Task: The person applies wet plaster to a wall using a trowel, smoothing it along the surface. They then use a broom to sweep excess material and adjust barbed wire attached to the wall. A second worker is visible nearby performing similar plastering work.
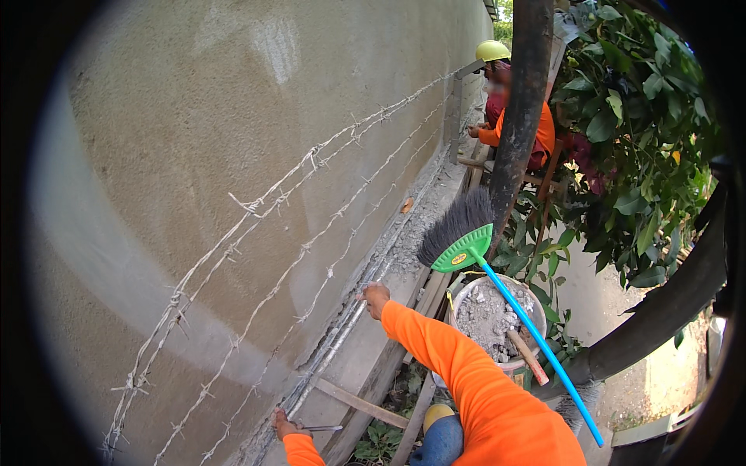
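Observation:
Along the foot of the rough wall runs a long grey rod (336, 342), lying close to the concrete ledge. My right hand (376, 300) is closed on it farther along, arm stretched forward in an orange sleeve. Nearer, at the lower edge, my left hand (286, 426) curls round the rod's near part; its fingers are partly hidden. A short thin metal piece (322, 428) sticks out to the right beside that hand, and I cannot tell whether the hand grips it too. Crumbled mortar (408, 233) covers the ledge beyond my right hand.
Strands of barbed wire (303, 248) stretch along the wall at left. A bucket (458, 299) of rubble stands at right, with a wooden-handled tool (527, 356) in it and a broom (509, 295) across it. A dark post (524, 101) rises before a helmeted co-worker (544, 128).

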Demonstrator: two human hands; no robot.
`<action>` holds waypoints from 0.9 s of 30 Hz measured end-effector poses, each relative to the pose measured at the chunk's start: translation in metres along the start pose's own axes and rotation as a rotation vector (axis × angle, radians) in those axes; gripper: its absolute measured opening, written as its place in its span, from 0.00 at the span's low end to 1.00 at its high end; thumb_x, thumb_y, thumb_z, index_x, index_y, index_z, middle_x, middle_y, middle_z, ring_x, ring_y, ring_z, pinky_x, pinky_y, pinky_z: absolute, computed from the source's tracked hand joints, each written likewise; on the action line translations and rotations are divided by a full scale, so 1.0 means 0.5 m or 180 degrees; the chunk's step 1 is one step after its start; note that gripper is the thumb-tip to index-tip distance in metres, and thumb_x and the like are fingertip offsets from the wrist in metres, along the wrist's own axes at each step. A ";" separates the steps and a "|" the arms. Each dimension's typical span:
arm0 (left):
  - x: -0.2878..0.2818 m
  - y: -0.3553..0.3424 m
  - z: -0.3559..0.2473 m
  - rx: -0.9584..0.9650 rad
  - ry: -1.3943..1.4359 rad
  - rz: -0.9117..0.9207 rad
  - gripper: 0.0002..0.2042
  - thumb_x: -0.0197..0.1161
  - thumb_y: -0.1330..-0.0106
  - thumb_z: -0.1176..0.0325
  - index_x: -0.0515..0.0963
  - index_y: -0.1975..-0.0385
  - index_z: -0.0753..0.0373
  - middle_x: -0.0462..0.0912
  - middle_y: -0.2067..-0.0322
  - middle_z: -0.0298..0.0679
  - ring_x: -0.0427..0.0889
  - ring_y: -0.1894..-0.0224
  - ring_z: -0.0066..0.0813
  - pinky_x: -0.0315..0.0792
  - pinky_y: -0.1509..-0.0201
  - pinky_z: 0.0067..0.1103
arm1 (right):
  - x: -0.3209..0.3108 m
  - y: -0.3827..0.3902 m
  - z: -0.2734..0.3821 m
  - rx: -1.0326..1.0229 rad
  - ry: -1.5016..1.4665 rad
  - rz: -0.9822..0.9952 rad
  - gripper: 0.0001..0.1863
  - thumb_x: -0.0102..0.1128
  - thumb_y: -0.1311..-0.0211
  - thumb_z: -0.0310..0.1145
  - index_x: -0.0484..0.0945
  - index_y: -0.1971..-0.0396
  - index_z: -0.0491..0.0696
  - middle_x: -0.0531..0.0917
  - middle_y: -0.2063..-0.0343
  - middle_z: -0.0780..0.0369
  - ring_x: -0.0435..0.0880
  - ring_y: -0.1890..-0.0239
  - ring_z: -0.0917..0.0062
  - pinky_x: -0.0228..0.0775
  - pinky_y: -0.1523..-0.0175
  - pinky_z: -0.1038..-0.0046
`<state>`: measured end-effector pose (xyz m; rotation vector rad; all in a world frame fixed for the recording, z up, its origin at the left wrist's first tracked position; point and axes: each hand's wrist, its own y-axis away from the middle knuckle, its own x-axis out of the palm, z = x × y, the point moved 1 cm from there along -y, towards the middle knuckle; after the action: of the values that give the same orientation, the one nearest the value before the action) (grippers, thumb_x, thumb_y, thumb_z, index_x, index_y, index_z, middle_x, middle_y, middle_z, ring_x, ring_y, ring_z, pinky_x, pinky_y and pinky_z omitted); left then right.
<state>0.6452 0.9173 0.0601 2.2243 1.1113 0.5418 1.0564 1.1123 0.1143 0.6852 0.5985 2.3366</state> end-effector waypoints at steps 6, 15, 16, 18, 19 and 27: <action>0.002 0.003 -0.002 0.0025 -0.0001 -0.0035 0.10 0.69 0.36 0.53 0.76 0.67 0.47 0.70 0.78 0.24 0.50 0.84 0.19 0.46 0.81 0.21 | 0.001 0.000 0.003 0.0071 -0.0096 -0.0032 0.14 0.50 0.31 0.29 0.69 0.47 0.55 0.79 0.66 0.67 0.83 0.74 0.82 0.50 0.80 0.76; 0.010 0.057 -0.026 -0.0057 -0.0064 -0.0028 0.10 0.69 0.35 0.53 0.75 0.68 0.47 0.65 0.81 0.24 0.52 0.85 0.18 0.48 0.82 0.20 | 0.005 0.031 0.018 0.0019 0.0102 -0.0154 0.13 0.54 0.34 0.19 0.73 0.51 0.44 0.80 0.60 0.61 0.81 0.55 0.72 0.79 0.55 0.69; 0.009 0.053 -0.025 -0.0008 -0.0097 -0.0044 0.10 0.68 0.34 0.54 0.75 0.68 0.47 0.66 0.80 0.24 0.53 0.85 0.18 0.48 0.82 0.19 | 0.005 0.034 0.019 0.0025 0.0173 -0.0238 0.13 0.54 0.34 0.19 0.73 0.51 0.44 0.80 0.59 0.60 0.80 0.55 0.72 0.80 0.55 0.68; 0.008 0.038 -0.019 -0.0088 -0.0003 -0.0029 0.09 0.68 0.34 0.55 0.75 0.68 0.46 0.71 0.77 0.23 0.53 0.84 0.17 0.48 0.82 0.19 | 0.006 0.036 0.020 -0.0018 -0.0107 -0.0146 0.13 0.53 0.34 0.19 0.73 0.51 0.43 0.79 0.58 0.59 0.79 0.55 0.71 0.81 0.56 0.67; 0.007 0.029 -0.016 -0.0073 0.0019 -0.0038 0.08 0.67 0.34 0.56 0.75 0.67 0.46 0.73 0.76 0.23 0.53 0.84 0.17 0.48 0.82 0.19 | 0.006 0.036 0.019 0.0025 -0.0323 -0.0204 0.13 0.53 0.34 0.19 0.73 0.51 0.43 0.79 0.57 0.59 0.79 0.55 0.71 0.81 0.56 0.66; 0.002 0.017 -0.010 -0.0169 -0.0029 0.0026 0.07 0.66 0.33 0.56 0.75 0.66 0.46 0.69 0.78 0.23 0.55 0.84 0.17 0.49 0.83 0.19 | 0.004 0.033 0.016 -0.0074 -0.0335 -0.0115 0.13 0.53 0.33 0.20 0.72 0.50 0.42 0.79 0.56 0.57 0.79 0.55 0.71 0.82 0.56 0.67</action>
<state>0.6477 0.9155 0.0693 2.1846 1.0715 0.5575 1.0527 1.1041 0.1306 0.7751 0.5315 2.2551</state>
